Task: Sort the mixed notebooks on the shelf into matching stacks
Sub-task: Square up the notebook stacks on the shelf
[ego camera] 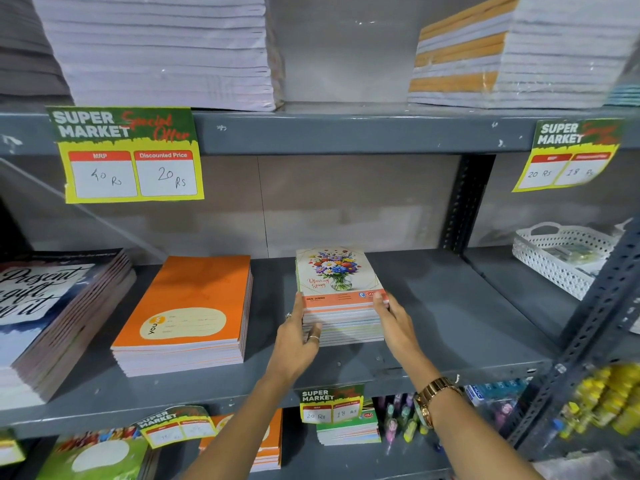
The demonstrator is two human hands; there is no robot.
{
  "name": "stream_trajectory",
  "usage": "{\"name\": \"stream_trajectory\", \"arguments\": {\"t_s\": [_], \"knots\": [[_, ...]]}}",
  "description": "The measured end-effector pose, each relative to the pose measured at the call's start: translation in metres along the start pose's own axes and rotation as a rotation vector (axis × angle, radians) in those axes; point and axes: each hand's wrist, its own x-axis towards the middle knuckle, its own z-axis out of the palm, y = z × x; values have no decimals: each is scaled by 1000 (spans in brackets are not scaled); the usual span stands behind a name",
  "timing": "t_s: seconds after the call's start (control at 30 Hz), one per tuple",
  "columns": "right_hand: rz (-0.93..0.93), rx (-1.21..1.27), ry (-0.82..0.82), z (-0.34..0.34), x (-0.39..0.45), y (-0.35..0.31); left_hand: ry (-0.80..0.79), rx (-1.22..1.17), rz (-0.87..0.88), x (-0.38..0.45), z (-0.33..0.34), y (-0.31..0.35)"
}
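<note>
Grey metal shelf [450, 327], middle tier. Centre: stack of floral-cover notebooks [337, 296], clasped at its near corners, left hand [299, 336] at 7 o'clock, right hand [394, 322] at 4 o'clock, fingers pressed together against the sides. At 9 o'clock: stack of orange-cover notebooks [187, 306], standing apart.

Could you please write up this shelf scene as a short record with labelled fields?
setting: grey metal shelf in a shop
hands: left hand and right hand press the two sides of the floral notebook stack
left of it: orange notebook stack, apart from the floral one
far left: stack with script lettering
right: white perforated basket
price tag above: 40 Rs, discounted 20 Rs
upper shelf: wrapped paper stacks
</note>
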Motion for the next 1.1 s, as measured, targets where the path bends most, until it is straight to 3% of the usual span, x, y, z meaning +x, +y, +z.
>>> {"name": "stream_trajectory", "arguments": {"t_s": [0.57, 0.77, 0.93, 1.1], "knots": [[-29, 16, 70, 6, -3, 6, -16, 19, -3, 3, 3, -5], [-247, -408, 226, 6, -8, 0, 104, 227, 93, 12, 7, -12], [-372, -592, 123, 2, -7, -3, 61, 458, 199, 24, 8, -10], [-432, -660, 79, -2, -3, 4, 41, 437, 194, 25, 9, -11]]}}
